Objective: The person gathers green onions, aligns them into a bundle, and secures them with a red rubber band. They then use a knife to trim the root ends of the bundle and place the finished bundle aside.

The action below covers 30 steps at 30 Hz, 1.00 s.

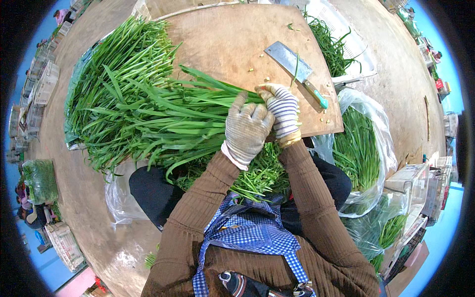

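A loose bunch of garlic chives (200,107) stretches leftward from my hands over the near edge of a wooden board (222,37). My left hand (248,128), in a soiled striped knit glove, is curled over the leaves near their right end. Right beside it, my right hand (280,107) grips the bunch's end in a cleaner striped glove; most of that end is hidden in the fist. A cleaver (289,61) lies flat on the board beyond my right hand, its green handle towards me. Short cut bits are scattered around the blade.
A thick pile of chives (130,55) lies at left. More greens (259,174) fill my lap. At right are a white plastic crate (356,41) with greens and a clear plastic bag (386,148) of chives. Crates (46,83) and people stand along the rim.
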{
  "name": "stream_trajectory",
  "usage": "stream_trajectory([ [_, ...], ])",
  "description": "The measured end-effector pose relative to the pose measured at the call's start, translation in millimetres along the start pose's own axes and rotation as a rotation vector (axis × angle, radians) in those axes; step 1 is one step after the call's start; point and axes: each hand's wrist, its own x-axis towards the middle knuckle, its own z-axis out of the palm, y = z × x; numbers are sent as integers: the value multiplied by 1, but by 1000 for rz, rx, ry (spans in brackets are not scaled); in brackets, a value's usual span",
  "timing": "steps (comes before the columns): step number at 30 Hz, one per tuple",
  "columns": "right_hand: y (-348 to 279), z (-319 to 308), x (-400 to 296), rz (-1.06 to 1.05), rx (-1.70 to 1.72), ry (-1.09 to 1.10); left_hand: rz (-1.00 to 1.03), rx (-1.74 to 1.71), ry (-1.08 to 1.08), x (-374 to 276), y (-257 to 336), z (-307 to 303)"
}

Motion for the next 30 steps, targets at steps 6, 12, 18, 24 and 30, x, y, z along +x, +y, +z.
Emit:
stream_trajectory([
  [6,27,0,9,118,209,-28,-139,127,30,23,-21,32],
  [12,18,2,13,170,14,19,-241,8,-39,16,-36,61],
  [18,-21,-3,9,-54,-495,107,-328,-39,-76,15,-42,65],
  [24,-40,-4,14,87,-705,-10,-481,-12,-213,16,-50,71],
  [30,-1,-4,2,21,-154,89,-468,-60,-237,28,-50,69],
])
